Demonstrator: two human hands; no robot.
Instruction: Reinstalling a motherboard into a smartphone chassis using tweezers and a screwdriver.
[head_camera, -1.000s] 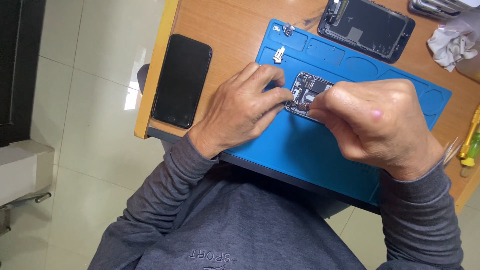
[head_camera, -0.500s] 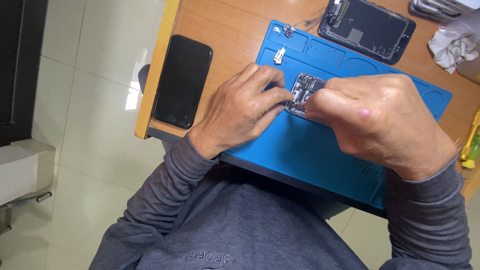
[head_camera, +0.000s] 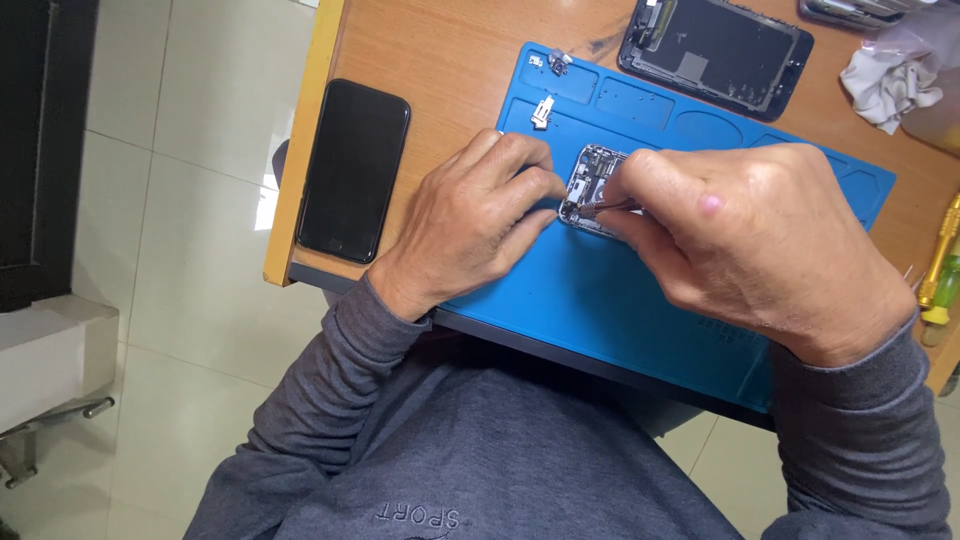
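My left hand (head_camera: 475, 225) rests on the blue work mat (head_camera: 640, 330), fingers curled and pressed against the left side of a small circuit board (head_camera: 590, 180), pinning it in place. My right hand (head_camera: 745, 235) is closed in a pinch around a thin metal tool (head_camera: 600, 207), tweezers by the look of them, whose tip points leftward and meets the lower part of the board. How the tool's tips stand I cannot tell; they are too fine to make out.

The board lies between my two hands, toward the middle of the mat, its long axis running roughly away from me toward the far edge of the bench (head_camera: 440, 60). The left hand touches it directly; the right reaches it only through the tool, coming in across the board's short side. So the left hand is the nearer.

At the bench's left edge a dark phone (head_camera: 353, 170) lies flat, well apart from the mat. Near the far edge an opened phone frame (head_camera: 715, 50) sits just beyond the mat. Two small metal parts (head_camera: 542, 110) lie in the mat's far-left corner. A crumpled white cloth (head_camera: 890, 85) sits toward the far-right corner, and a yellow-handled screwdriver (head_camera: 940, 265) lies at the right edge.
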